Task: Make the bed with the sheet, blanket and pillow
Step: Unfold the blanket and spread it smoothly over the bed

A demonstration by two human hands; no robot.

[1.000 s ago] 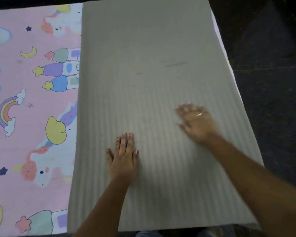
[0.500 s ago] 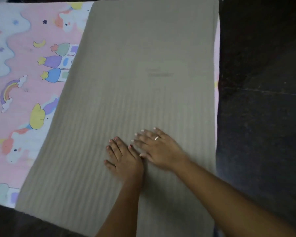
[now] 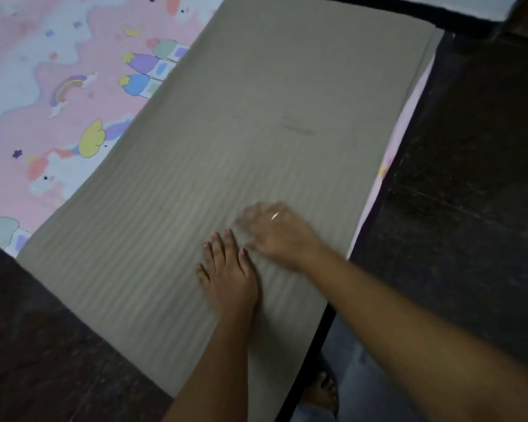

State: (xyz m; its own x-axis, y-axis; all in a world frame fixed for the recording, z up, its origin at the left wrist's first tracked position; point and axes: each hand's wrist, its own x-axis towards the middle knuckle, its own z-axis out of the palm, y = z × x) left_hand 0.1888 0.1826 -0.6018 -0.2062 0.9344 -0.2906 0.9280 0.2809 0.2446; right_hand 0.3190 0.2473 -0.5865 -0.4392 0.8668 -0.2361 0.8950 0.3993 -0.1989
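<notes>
I see the pink unicorn-print sheet (image 3: 58, 86) spread flat as the carrying surface. A grey ribbed blanket (image 3: 256, 132) lies directly on the sheet's right side, stopping just short of its right edge.

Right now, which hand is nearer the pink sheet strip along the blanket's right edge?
Right. The right hand is between the left hand and the sheet strip; both on the blanket.

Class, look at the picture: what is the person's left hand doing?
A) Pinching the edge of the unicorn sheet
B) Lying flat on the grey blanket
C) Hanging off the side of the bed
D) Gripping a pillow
B: the left hand lies flat with straight fingers on the grey blanket, away from the unicorn sheet.
</notes>
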